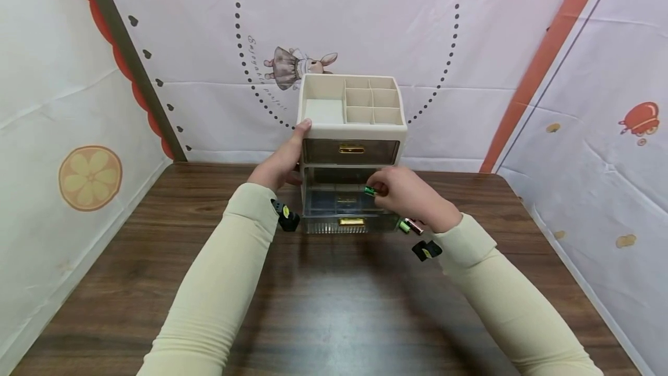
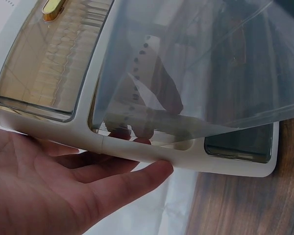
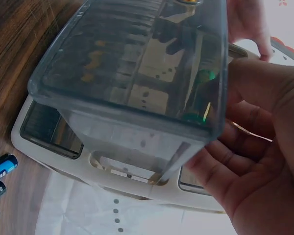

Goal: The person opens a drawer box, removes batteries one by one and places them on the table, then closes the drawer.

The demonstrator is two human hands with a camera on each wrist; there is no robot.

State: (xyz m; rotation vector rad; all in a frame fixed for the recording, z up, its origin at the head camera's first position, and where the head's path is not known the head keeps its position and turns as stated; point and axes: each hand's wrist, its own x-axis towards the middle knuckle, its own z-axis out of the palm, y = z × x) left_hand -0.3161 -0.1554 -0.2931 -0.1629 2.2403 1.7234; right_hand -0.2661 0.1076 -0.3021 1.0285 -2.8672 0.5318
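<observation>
A cream desktop organizer (image 1: 354,129) stands at the back of the table, its clear middle drawer (image 1: 320,225) pulled out. My left hand (image 1: 282,161) steadies the organizer's left side, with the thumb near the top edge; in the left wrist view its fingers (image 2: 132,183) lie extended along the frame. Over the open drawer my right hand (image 1: 412,193) pinches a small green battery (image 1: 370,191) between thumb and fingers. Through the drawer wall, green parts (image 3: 206,76) show close to the right fingers in the right wrist view.
Beside the drawer's right front corner lie a light green battery (image 1: 404,227) and a dark one (image 1: 414,226). The right wrist view shows several batteries there, one of them blue (image 3: 3,167). A smoky top drawer (image 1: 323,151) is closed. Printed cloth (image 1: 209,45) hangs behind.
</observation>
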